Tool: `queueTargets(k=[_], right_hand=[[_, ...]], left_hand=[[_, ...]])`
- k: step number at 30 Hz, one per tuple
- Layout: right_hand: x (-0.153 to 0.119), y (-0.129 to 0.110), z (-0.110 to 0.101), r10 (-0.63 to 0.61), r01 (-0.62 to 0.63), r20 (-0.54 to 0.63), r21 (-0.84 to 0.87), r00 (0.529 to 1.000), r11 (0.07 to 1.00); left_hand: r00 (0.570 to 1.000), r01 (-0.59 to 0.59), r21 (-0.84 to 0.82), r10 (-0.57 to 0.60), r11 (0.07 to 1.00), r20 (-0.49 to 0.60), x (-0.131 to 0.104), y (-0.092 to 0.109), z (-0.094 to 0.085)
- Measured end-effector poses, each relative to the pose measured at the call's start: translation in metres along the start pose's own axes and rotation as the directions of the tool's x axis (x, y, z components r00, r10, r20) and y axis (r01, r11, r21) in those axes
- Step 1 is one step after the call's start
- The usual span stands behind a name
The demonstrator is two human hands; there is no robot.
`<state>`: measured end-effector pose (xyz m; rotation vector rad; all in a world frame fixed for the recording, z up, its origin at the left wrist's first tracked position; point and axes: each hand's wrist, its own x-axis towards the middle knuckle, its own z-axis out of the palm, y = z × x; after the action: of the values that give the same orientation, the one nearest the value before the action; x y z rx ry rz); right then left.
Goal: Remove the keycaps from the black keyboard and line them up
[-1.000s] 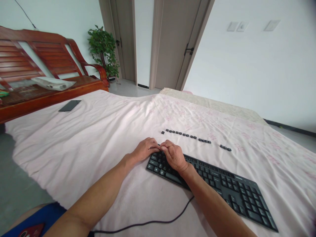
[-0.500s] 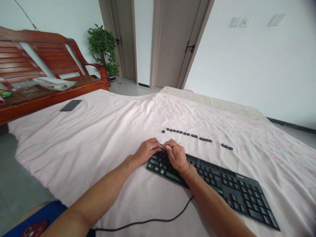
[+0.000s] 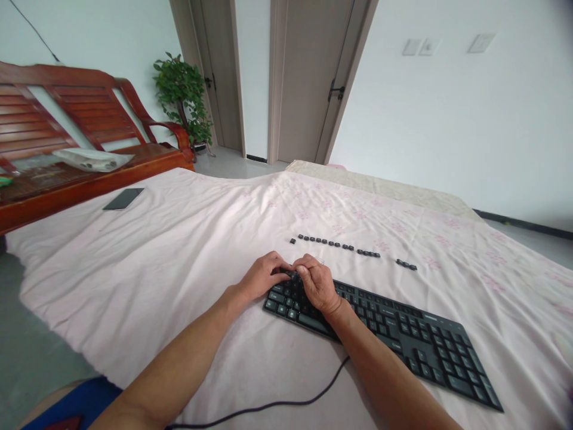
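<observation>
Left-hand fingers (image 3: 281, 263) and right-hand fingers (image 3: 308, 263) bunched together, grip hidden, over the black plastic keyboard (image 3: 418, 343), far left, apparently working at its keys (image 3: 281, 310); the next move called for steady pressure.

One head-worn view, facing forward and down, fairly near the keyboard (image 3: 416, 345), doors (image 3: 308, 77) beyond

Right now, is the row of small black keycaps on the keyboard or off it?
Off: the keycaps lie on the pink cloth beyond the keyboard, with cloth showing between.
</observation>
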<state>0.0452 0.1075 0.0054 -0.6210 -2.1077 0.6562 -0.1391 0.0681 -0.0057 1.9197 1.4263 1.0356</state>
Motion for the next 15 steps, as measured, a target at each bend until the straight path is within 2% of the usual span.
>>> queueTargets(k=[4,7,11,15], right_hand=[[0.0003,-0.0005,-0.0012,-0.057,0.057,0.056,0.012,0.997,0.998],[0.0008,0.0,-0.0016,-0.086,0.085,0.003,0.07,0.996,0.994],[0.0013,0.0002,-0.0016,-0.023,0.035,-0.082,0.14,0.996,0.989],[0.0019,0.0,-0.0013,-0.005,0.015,-0.064,0.169,0.998,0.985]], left_hand=[[0.999,0.046,0.043,-0.046,0.998,0.001,0.0003,0.0036,-0.0019],[0.999,0.05,0.051,-0.05,0.997,0.003,0.0009,0.0048,-0.003],[1.0,0.025,0.05,-0.024,0.998,-0.015,0.0023,0.0046,-0.0022],[0.999,0.028,0.096,-0.023,0.995,-0.047,0.0031,0.0063,0.0005]])
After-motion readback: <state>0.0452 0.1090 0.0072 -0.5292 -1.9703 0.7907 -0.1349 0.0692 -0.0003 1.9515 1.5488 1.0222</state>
